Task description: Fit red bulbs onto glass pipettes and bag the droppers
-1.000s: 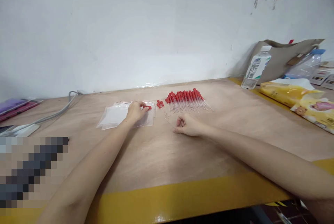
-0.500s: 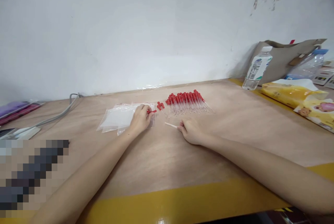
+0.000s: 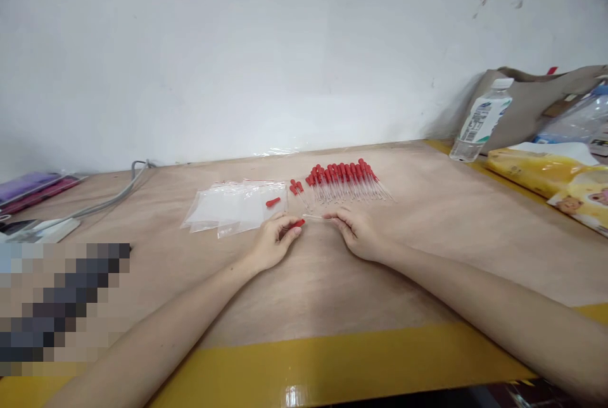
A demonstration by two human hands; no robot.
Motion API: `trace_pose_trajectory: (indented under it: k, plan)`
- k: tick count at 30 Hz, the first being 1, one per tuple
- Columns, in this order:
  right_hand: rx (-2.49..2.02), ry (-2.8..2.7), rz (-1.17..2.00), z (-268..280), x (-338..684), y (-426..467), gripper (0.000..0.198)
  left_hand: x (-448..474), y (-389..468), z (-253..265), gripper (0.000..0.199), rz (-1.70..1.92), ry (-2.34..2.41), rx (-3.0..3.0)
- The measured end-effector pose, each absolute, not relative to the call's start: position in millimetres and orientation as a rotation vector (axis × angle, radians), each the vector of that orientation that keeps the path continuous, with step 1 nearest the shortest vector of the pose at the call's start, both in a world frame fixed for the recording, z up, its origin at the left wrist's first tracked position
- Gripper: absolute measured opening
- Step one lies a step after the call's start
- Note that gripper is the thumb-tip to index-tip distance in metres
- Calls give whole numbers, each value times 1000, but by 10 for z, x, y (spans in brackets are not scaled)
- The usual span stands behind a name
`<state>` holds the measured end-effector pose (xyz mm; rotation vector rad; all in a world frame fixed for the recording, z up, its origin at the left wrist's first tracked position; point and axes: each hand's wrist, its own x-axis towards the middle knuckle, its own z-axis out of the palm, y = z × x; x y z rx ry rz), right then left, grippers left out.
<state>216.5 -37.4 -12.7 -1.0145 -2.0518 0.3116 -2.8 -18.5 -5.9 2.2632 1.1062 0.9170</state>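
Between thumb and fingers, my left hand [image 3: 277,240] pinches a red rubber bulb [image 3: 298,223]. My right hand [image 3: 355,232] grips one end of a thin clear glass tube [image 3: 313,217]. The tube's other end points at the bulb's mouth; whether they touch is too small to tell. Another red bulb [image 3: 273,202] lies on the clear plastic bags [image 3: 228,208] beyond my left hand. Past my right hand, many droppers with red bulbs [image 3: 344,173] lie side by side in a row. A few more droppers [image 3: 296,187] lie just left of that row.
A water bottle [image 3: 482,120], a grey bag [image 3: 527,104] and a yellow package [image 3: 541,170] stand or lie at the right. A grey cable [image 3: 111,200] and purple packets [image 3: 33,189] are at the left. Yellow tape [image 3: 332,357] edges the brown-covered table [image 3: 266,306].
My left hand has drawn a red bulb off the bags toward me and to the right. My right hand has turned the tube to face it. The view has shifted slightly.
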Motion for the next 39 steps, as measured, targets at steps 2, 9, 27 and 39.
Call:
trace_pose_trajectory:
  k: [2,9,27,39]
  plan:
    - [-1022,-2072,328,-126,2155,-386,25,-22,-205,-67,20,920,1093,2241]
    - [-1015,-2009,314,-128,2148,-394,23,-35,-163,-159,21,967,1073,2098]
    - [-1008,-2005,730,-91,2127,-389,22,-37,-202,-125,24,1023,1086,2099]
    - [-1142,-2333,106,-36,2230,-366,23,-24,-302,-63,24,837,1079,2282]
